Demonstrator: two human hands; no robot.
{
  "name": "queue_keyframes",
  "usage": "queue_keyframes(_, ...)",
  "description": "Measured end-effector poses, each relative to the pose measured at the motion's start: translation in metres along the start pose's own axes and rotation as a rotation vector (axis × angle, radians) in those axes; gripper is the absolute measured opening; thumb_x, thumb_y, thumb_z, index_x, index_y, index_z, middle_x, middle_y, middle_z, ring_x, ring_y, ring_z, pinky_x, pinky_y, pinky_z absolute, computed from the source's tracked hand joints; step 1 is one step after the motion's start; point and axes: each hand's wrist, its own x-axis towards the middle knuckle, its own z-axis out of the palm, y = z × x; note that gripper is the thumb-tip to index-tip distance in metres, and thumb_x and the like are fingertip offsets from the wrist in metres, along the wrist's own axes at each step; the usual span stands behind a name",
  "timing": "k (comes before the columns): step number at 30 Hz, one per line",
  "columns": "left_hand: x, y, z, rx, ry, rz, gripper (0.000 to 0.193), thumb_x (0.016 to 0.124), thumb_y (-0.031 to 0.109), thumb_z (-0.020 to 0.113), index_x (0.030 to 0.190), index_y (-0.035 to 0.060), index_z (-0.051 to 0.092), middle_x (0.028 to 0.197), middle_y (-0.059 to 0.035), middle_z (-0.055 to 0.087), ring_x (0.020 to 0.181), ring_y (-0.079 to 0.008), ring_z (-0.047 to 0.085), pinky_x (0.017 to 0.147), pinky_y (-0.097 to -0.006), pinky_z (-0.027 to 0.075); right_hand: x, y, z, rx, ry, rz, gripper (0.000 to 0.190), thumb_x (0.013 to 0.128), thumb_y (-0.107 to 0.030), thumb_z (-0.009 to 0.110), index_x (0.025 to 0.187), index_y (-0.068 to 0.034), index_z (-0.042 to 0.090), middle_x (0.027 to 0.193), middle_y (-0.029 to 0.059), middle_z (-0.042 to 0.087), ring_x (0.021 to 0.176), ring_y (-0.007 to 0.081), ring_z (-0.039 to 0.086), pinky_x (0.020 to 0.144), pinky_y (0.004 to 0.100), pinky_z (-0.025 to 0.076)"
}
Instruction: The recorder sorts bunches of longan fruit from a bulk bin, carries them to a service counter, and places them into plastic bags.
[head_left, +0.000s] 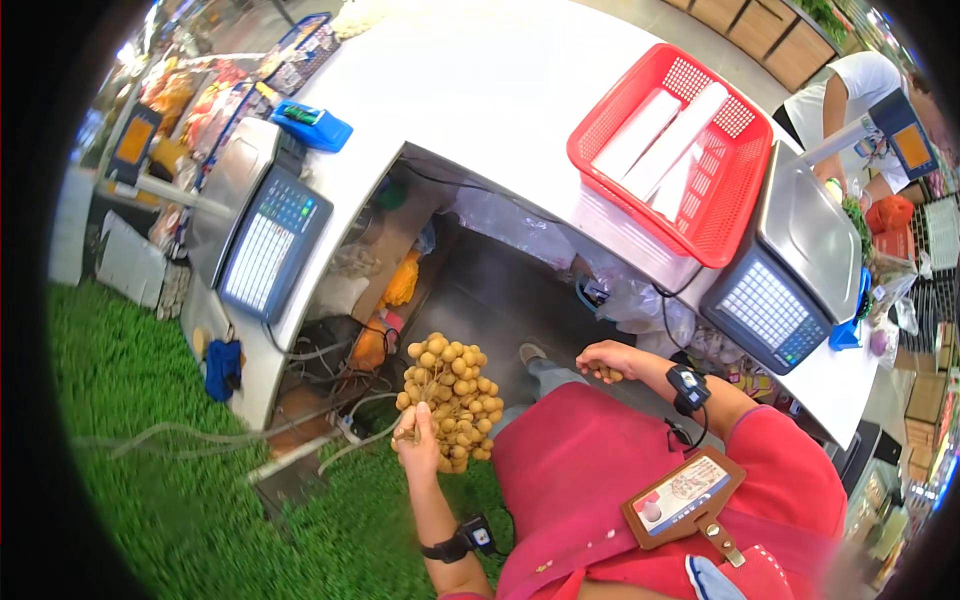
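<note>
My left hand grips the stems of a large bunch of longans, which hangs beside my apron at the open side of the counter. Tan, round fruit crowd the bunch. With its fingers curled, my right hand holds a few loose longans in front of my body. Most of that small handful is hidden by the fingers. The two hands are well apart, both lower than the white countertop.
Weighing scales stand at the left and right. A red plastic basket holds white packs. Cables and plastic bags lie below the counter. Green artificial turf covers the left floor. Another person bends at the right.
</note>
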Motion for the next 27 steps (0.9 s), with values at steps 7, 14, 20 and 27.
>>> queue_keyframes(7,0.129,-0.045,0.035,-0.062,-0.080,0.021,0.033,0.087,0.019,0.044,0.059,0.0031,0.035,0.052,0.0031,0.031,0.049,-0.0053,0.028,0.044,-0.0235,0.023,0.148,0.006,-0.040,-0.021,0.336,0.071,0.057,0.071,-0.020,0.060,0.117,-0.005,0.031,0.062,0.0044,0.047,0.044,0.0096,0.040,0.034,0.0236,0.029)
queue_keyframes(14,0.271,-0.163,0.118,0.133,-0.153,0.188,0.031,0.086,0.017,0.045,0.060,0.0008,0.037,0.051,-0.0008,0.031,0.053,-0.0084,0.028,0.047,-0.0266,0.026,0.343,0.046,-0.145,0.105,0.546,-0.171,0.067,0.071,-0.025,0.060,0.122,-0.002,0.022,0.056,0.0049,0.043,0.043,0.0115,0.041,0.036,0.0238,0.034)
queue_keyframes(20,0.353,-0.248,0.194,-0.089,-0.295,0.219,0.034,0.086,0.018,0.047,0.057,0.0037,0.036,0.050,0.0026,0.031,0.049,-0.0059,0.027,0.044,-0.0242,0.023,0.456,0.079,-0.293,-0.448,1.664,-0.870,0.027,0.074,-0.018,0.058,0.096,-0.005,0.050,0.085,0.0126,0.051,0.064,0.0205,0.053,0.049,0.0272,0.043)
queue_keyframes(27,0.382,-0.306,0.195,-0.158,-0.270,0.221,0.036,0.086,0.021,0.048,0.055,0.0097,0.035,0.048,0.0065,0.031,0.043,-0.0016,0.026,0.037,-0.0199,0.019,0.432,0.053,-0.236,0.680,0.717,-1.051,0.009,0.080,-0.017,0.049,0.080,-0.008,0.047,0.066,0.0023,0.049,0.059,0.0126,0.049,0.046,0.0264,0.041)
